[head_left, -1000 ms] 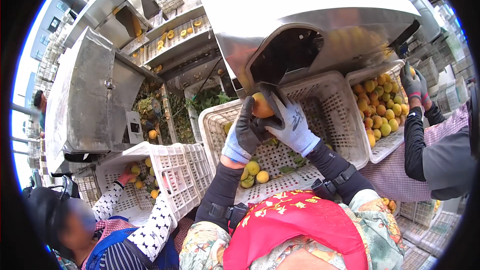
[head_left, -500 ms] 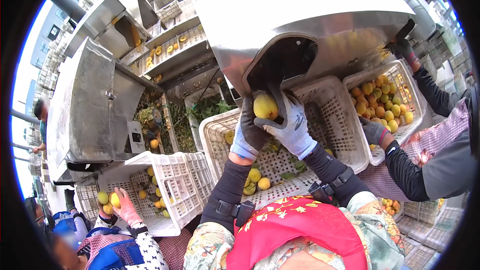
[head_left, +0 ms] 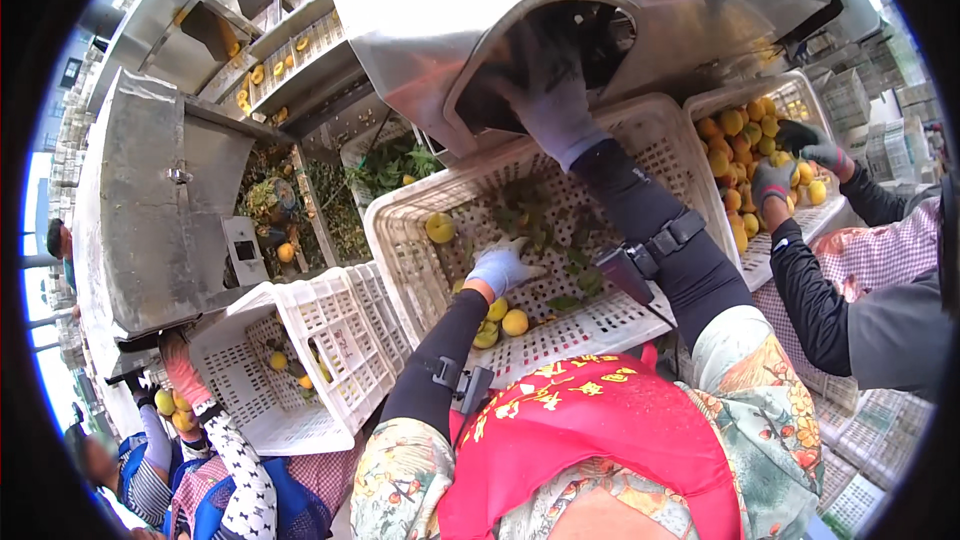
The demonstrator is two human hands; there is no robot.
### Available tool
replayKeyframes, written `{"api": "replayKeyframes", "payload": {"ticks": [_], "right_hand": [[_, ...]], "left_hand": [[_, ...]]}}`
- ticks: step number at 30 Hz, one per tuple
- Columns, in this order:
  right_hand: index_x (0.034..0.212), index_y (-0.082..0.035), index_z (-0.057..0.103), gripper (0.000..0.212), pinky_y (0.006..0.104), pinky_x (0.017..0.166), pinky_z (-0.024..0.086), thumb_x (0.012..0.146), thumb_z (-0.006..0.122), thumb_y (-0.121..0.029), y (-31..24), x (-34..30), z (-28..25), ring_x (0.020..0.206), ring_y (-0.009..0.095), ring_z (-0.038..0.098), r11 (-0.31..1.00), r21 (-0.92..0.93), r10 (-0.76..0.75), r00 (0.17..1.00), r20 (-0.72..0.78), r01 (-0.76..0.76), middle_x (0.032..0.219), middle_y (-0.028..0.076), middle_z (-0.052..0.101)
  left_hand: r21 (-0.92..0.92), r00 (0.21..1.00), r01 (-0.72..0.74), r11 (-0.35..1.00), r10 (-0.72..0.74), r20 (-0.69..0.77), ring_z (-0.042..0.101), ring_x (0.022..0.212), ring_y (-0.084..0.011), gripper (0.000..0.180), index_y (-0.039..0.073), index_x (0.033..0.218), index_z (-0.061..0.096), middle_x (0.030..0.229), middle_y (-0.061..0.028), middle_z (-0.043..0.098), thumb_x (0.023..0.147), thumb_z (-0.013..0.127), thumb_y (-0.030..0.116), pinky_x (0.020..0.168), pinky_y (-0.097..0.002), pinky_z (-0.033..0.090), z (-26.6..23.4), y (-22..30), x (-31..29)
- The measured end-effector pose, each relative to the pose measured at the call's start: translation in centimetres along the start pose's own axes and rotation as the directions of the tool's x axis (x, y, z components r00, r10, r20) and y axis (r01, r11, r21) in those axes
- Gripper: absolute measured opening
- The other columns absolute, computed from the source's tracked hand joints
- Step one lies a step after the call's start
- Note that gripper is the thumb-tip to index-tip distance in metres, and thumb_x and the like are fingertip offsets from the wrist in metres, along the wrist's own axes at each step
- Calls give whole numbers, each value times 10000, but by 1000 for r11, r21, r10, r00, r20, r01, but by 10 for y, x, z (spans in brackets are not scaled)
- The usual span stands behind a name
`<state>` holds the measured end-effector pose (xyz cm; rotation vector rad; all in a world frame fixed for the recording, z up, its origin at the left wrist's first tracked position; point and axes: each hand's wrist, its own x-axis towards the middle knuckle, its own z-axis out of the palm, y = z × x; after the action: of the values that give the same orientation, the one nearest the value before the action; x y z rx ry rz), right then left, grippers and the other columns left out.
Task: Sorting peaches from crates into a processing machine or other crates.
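Note:
My left hand (head_left: pixel 503 266), in a grey-blue glove, is low inside the white plastic crate (head_left: pixel 388 227) before me. Its thumb stands apart from the fingers, and no fruit shows in it. Just below lie several yellow peaches (head_left: pixel 514 322), with another peach (head_left: pixel 439 227) farther up by the crate's left wall. My right hand (head_left: pixel 556 105) reaches into the dark opening (head_left: pixel 585 35) of a steel machine. Motion and shadow smear its fingers, so what it holds does not show. Green leaves (head_left: pixel 562 303) lie scattered on the crate floor.
At right, a person's gloved hands (head_left: pixel 772 183) work over a crate heaped with peaches (head_left: pixel 740 155). On the left, a pink-gloved hand (head_left: pixel 184 370) is beside another white crate (head_left: pixel 335 340). A steel cabinet (head_left: pixel 140 200) and a conveyor with fruit halves (head_left: pixel 285 65) stand beyond.
Both hands had a peach between them at the opening. Now they are apart: the left has dropped into the crate, the right has gone into the opening, and that peach is out of sight.

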<state>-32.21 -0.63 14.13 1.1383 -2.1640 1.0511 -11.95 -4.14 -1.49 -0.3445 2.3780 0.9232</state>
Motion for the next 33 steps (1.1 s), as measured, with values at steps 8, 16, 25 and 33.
{"api": "replayKeyframes", "payload": {"ticks": [8, 16, 25, 33], "right_hand": [[1335, -91, 455, 595, 435, 985, 387, 840, 585, -394, 53, -151, -71, 1155, 325, 510, 992, -127, 108, 586, 803, -8, 1244, 153, 556], [1035, -5, 670, 514, 413, 828, 496, 768, 673, -445, 140, -295, -64, 976, 325, 623, 903, -285, 413, -467, 781, 322, 1097, 164, 643], [1358, -76, 429, 806, 357, 1009, 388, 669, 781, -304, 56, -164, -62, 1159, 284, 531, 762, -98, 447, 412, 794, -640, 1244, 161, 563], [1417, -38, 324, 912, 390, 1064, 329, 686, 782, -332, -20, -122, -83, 1266, 318, 431, 735, 411, 194, 748, 635, -539, 1398, 189, 410]], "left_hand": [[570, 921, -270, 776, 36, 387, 518, 1147, -348, 712, 182, 1301, 499, 1342, -132, 445, 639, 718, 329, 926, -453, 436, 78, -52, -28], [593, 932, -318, 740, 130, 337, 544, 1109, -331, 433, 147, 1208, 576, 1199, -161, 557, 777, 604, 175, 926, -444, 441, 80, -61, -11], [-853, 934, -264, 451, 342, -108, 569, 1085, -220, 422, 34, 1251, 513, 1236, -116, 556, 887, 624, 217, 926, -362, 472, 23, -39, 19], [-921, 938, 68, -383, 339, -72, 564, 1072, -193, 485, 18, 1327, 404, 1219, -112, 557, 885, 599, 69, 978, -382, 467, -48, 33, -40]]}}
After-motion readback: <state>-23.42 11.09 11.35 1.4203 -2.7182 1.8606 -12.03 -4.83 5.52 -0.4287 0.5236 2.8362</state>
